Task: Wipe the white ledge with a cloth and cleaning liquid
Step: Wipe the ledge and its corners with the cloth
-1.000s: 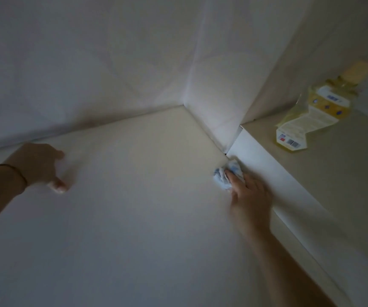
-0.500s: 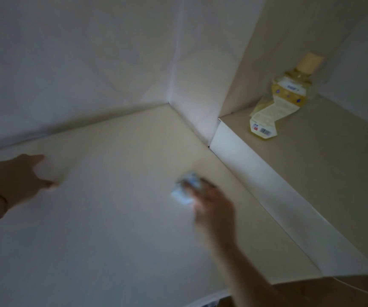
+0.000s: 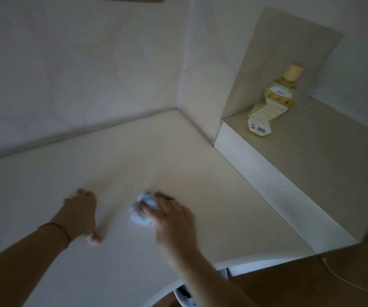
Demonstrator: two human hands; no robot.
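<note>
The cloth is a blurred, crumpled white-blue wad, its near part hidden under the fingers of the right hand — so its pattern and full shape cannot be told. Both forearms run out of the bottom and left edges. The print on the yellow bottle is too small to read, and the dark thing at the bottom edge — cut off — cannot be identified.

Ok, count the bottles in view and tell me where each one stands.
1. The yellow bottle stands upright on the raised beige shelf at the right, near its back corner. No other bottle shows in this view.
</note>
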